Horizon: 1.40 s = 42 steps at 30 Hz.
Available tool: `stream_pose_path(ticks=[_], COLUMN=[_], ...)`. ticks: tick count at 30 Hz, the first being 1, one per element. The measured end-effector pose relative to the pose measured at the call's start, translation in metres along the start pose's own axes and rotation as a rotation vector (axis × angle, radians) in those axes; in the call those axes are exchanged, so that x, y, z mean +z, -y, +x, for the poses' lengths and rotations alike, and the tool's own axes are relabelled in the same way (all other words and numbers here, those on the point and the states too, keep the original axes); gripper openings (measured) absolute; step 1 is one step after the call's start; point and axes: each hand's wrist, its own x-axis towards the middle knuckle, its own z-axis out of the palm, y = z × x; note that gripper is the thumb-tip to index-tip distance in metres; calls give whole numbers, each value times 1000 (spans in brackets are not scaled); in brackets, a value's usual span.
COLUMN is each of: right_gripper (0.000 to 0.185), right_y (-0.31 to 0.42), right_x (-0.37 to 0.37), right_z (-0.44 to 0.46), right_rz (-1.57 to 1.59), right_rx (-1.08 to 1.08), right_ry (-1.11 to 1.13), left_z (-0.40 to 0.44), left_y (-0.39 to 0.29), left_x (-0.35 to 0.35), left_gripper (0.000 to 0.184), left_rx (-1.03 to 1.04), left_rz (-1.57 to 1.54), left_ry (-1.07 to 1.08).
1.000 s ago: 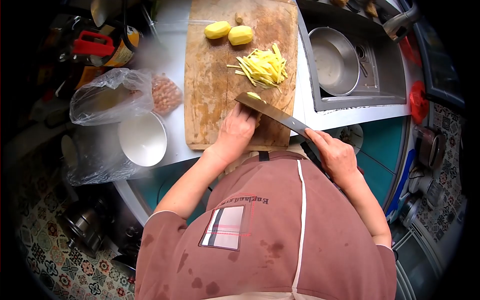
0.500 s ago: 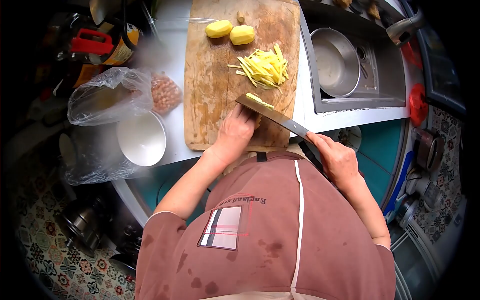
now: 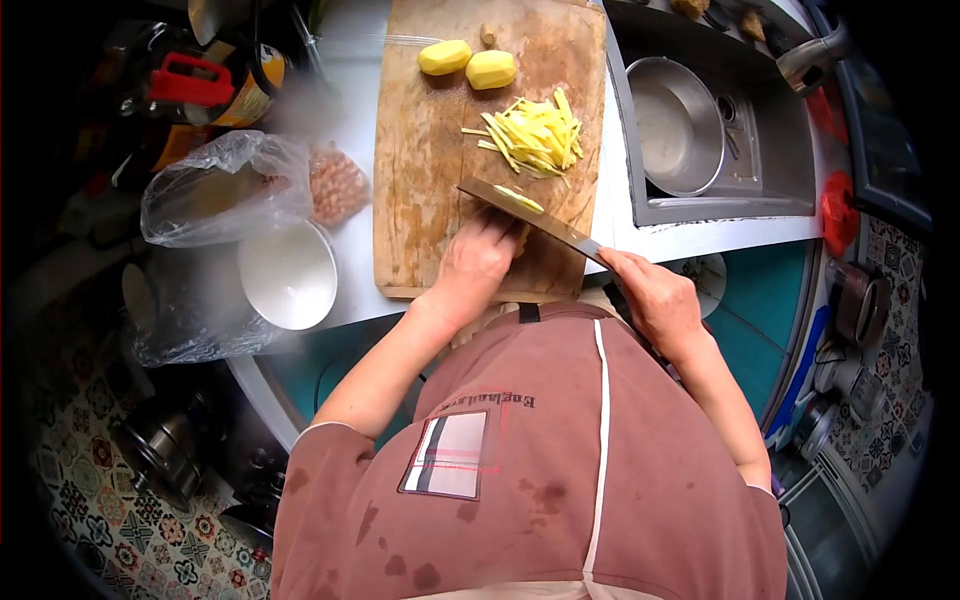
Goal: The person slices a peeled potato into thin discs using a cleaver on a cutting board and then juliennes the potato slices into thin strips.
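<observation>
My right hand (image 3: 657, 298) grips the handle of a broad kitchen knife (image 3: 535, 219), its blade slanting up to the left over the cutting board (image 3: 410, 180). Close against the blade's near side, the fingers of my left hand (image 3: 476, 258) are bent down on a piece of potato (image 3: 521, 240), mostly hidden by the fingers and blade. A few pale slices (image 3: 518, 199) lie along the blade's far side. Beyond them is a heap of potato strips (image 3: 535, 135). Two peeled potatoes (image 3: 491, 70) sit farther back, with a small brownish lump (image 3: 488, 35) behind.
Right of the board, a metal bowl (image 3: 676, 125) stands in the sink (image 3: 770, 195) near the faucet (image 3: 810, 62). On the left are a white bowl (image 3: 290, 277), a clear plastic bag (image 3: 225, 190) and a bag of pinkish pieces (image 3: 338, 187).
The knife and my right hand have shifted left, so the blade tip reaches farther past my left fingers. My left hand stays in nearly the same place on the board.
</observation>
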Motion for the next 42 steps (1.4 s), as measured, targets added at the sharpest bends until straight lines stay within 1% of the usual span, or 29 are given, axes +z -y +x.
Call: stream_pose_path(ticks=[3,6,7,12,13,16,19,22,23,27,30,33,36,39,42], right_gripper=[42,42,43,51,55,55,53,48,44,43,45,46,47,47,46], right_y=[6,4,4,1,0,-5,-5,4,6,9,7,1,1,-3,6], right_x=[-25,-28,-26,16,21,26,20,0,-9,-27,-6,24,24,30,12], right_z=[-12,-17,-17,5,9,13,11,-1,-7,-17,-9,9,14,10,4], right_rz=[-59,-76,-76,-64,-57,-36,12,-13,-29,-74,-49,-53,-62,60,78], right_rx=[13,30,31,9,19,9,-10,2,16,50,54,9,27,18,27], right_ry=[48,64,65,23,42,22,-6,-17,17,78,64,5,54,-52,-84], left_z=[1,3,4,-1,0,0,1,-4,-4,0,-2,-2,-2,1,-2], left_y=[1,0,0,-1,-2,-1,-2,1,1,1,1,0,1,0,1], left_x=[-1,-2,-2,-2,-2,0,1,6,5,4,4,5,5,5,4], left_gripper=[32,33,33,29,28,26,28,30,31,30,28,26,26,27,28], left_rx=[19,36,40,-12,-21,0,-5,12,16,36,19,10,8,27,32], left_rz=[-27,-28,-24,-4,0,30,7,8,6,0,16,38,47,32,10], left_ry=[2,-39,-58,16,26,2,6,-48,-46,-67,-43,-19,-16,-72,-104])
